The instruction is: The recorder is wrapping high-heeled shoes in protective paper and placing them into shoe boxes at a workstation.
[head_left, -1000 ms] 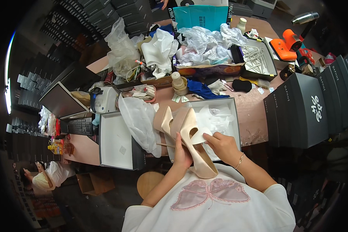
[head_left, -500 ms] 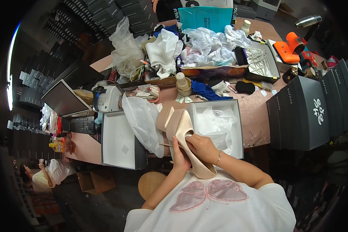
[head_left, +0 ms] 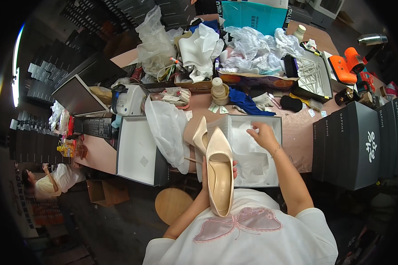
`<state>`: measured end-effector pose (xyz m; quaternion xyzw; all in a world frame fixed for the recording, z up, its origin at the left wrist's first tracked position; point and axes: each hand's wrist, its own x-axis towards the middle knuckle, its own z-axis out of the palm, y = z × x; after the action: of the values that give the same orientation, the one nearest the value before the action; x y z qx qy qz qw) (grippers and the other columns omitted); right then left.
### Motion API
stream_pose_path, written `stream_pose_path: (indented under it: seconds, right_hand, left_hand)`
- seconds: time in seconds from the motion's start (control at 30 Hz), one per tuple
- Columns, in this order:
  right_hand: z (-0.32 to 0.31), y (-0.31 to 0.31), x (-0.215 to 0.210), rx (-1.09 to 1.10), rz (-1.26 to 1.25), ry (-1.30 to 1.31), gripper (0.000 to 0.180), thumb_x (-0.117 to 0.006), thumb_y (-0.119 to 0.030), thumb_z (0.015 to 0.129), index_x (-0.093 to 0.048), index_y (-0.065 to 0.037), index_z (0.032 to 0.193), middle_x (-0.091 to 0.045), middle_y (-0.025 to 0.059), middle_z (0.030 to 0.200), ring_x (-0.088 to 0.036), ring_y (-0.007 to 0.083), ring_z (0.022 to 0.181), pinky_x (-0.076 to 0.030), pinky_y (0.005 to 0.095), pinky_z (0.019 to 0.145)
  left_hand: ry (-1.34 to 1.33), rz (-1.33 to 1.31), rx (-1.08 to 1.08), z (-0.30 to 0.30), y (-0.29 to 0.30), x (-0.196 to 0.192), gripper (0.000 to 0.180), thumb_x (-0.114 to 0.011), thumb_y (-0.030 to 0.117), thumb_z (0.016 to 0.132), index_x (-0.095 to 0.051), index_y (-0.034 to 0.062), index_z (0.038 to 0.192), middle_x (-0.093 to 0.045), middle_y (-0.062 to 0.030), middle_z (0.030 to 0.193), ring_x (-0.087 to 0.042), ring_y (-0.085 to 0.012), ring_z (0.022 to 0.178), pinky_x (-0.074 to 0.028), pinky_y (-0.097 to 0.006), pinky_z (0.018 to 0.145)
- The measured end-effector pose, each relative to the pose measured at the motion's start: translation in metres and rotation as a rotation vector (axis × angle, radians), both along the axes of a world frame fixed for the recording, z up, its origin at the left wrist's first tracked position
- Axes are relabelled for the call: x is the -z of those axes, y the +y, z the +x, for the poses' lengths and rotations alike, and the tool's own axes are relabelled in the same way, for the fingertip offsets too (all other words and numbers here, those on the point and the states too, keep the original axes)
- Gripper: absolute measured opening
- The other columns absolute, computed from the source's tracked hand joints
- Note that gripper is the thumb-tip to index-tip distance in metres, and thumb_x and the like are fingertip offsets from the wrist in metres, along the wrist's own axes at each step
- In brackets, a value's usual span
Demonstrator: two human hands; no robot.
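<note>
My left hand (head_left: 204,183) is closed round a pair of pale beige satin high-heeled pumps. The nearer pump (head_left: 220,148) points its toe away from me, its opening and insole facing up. Behind it on the left, the second pump (head_left: 200,134) is partly hidden. My right hand (head_left: 264,136) hovers over an open grey shoe box (head_left: 279,152) with white tissue paper (head_left: 254,165) inside. Its fingers are bent together by the tissue; what they hold, if anything, cannot be made out.
Left of the box lies its lid (head_left: 136,150), with a tissue sheet (head_left: 166,132) draped over its edge. A jar (head_left: 220,92), blue cloth (head_left: 250,104) and black pad (head_left: 291,103) sit behind. Dark shoe boxes (head_left: 347,145) stand at the right; a round stool (head_left: 172,206) is below.
My right hand has left the pump's opening and moved right, over the shoe box. The nearer pump has turned so its opening faces up. My left hand keeps its hold.
</note>
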<state>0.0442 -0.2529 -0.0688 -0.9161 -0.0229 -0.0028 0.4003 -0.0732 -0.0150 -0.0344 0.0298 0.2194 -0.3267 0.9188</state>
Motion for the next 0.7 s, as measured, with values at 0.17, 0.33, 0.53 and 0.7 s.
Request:
stream_pose_path:
  seconds: [0.17, 0.33, 0.53, 0.7]
  right_hand:
    - [0.029, -0.012, 0.102, 0.094, -0.214, 0.191, 0.025, -0.071, -0.023, 0.077, -0.066, -0.001, 0.086, -0.066, 0.0178, 0.088, -0.066, 0.0333, 0.08, -0.051, 0.0438, 0.072]
    - [0.017, 0.008, 0.093, -0.061, -0.471, 0.157, 0.024, -0.072, -0.021, 0.075, -0.065, -0.005, 0.092, -0.064, 0.0145, 0.101, -0.065, 0.0323, 0.085, -0.052, 0.0431, 0.075]
    - [-0.014, -0.005, -0.013, 0.102, 0.113, -0.107, 0.018, -0.07, -0.007, 0.073, -0.06, -0.005, 0.088, -0.063, 0.0094, 0.086, -0.064, 0.0221, 0.075, -0.052, 0.0346, 0.068]
    - [-0.08, 0.052, -0.091, -0.353, 0.133, -0.023, 0.028, -0.069, -0.006, 0.068, -0.056, -0.007, 0.092, -0.06, 0.0104, 0.088, -0.06, 0.0259, 0.07, -0.048, 0.036, 0.063]
  left_hand:
    - [-0.052, -0.049, 0.03, -0.002, 0.001, -0.003, 0.096, -0.027, 0.075, 0.086, -0.036, -0.0075, 0.135, -0.05, -0.0273, 0.124, -0.061, -0.0356, 0.094, -0.056, -0.043, 0.08]
    - [-0.063, 0.102, -0.001, -0.002, 0.0, 0.002, 0.09, -0.028, 0.072, 0.089, -0.04, -0.0059, 0.133, -0.053, -0.0259, 0.118, -0.061, -0.035, 0.095, -0.056, -0.042, 0.081]
    - [0.104, 0.463, -0.039, 0.001, -0.013, -0.016, 0.086, -0.033, 0.073, 0.087, -0.047, -0.0015, 0.126, -0.057, -0.0197, 0.113, -0.06, -0.0308, 0.1, -0.051, -0.043, 0.09]
    - [0.022, 0.525, -0.033, 0.009, -0.029, -0.018, 0.083, -0.032, 0.075, 0.086, -0.05, 0.0048, 0.126, -0.058, -0.0142, 0.112, -0.059, -0.0266, 0.101, -0.051, -0.041, 0.087]
